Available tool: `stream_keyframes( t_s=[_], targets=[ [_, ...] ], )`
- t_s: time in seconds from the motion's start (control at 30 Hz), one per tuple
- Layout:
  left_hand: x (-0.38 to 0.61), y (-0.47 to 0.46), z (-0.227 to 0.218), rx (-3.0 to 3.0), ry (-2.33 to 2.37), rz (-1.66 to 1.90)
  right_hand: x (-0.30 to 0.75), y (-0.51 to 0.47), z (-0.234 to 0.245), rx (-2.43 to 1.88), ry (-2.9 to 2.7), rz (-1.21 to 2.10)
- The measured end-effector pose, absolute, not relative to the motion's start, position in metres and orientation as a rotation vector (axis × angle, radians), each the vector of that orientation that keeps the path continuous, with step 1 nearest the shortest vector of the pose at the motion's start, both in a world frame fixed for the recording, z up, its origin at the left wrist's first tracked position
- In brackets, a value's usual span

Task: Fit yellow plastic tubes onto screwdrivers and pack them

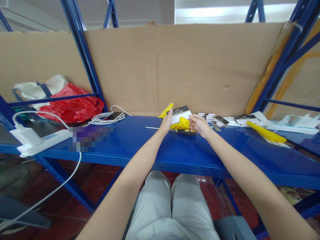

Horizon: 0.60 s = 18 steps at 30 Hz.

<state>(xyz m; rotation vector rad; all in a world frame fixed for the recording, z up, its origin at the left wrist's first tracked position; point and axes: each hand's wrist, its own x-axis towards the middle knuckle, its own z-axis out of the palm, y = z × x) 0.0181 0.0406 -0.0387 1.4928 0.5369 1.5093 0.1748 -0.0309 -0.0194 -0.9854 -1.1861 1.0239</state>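
Note:
A black-and-white printed card (178, 116) is held up above the blue shelf. My left hand (166, 123) is closed on its left edge, with a yellow strip (166, 110) sticking out behind the fingers. On the card's right edge are the pinched fingertips of my right hand (199, 124). Several yellow rolled pieces (180, 124) sit just below the card, between my hands. A screwdriver (187, 132) with a black-and-yellow handle lies in front of them, its thin shaft pointing left.
Right of my hands lie printed cards (246, 119), a flat metal-looking piece (215, 126) and a yellow sleeve-like piece (266, 132). A coiled white cable (106, 118), a power strip (47, 141) and a red plastic bag (72, 105) are left. Cardboard (200, 66) stands behind the shelf (140, 143).

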Motion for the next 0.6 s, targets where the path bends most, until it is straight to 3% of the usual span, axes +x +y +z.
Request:
stream_keyframes(
  t_s=[0.6],
  targets=[
    [0.002,0.052,-0.034,1.453,0.869,1.776,0.174,-0.031,-0.023,-0.939,-1.318,0.981]
  ],
)
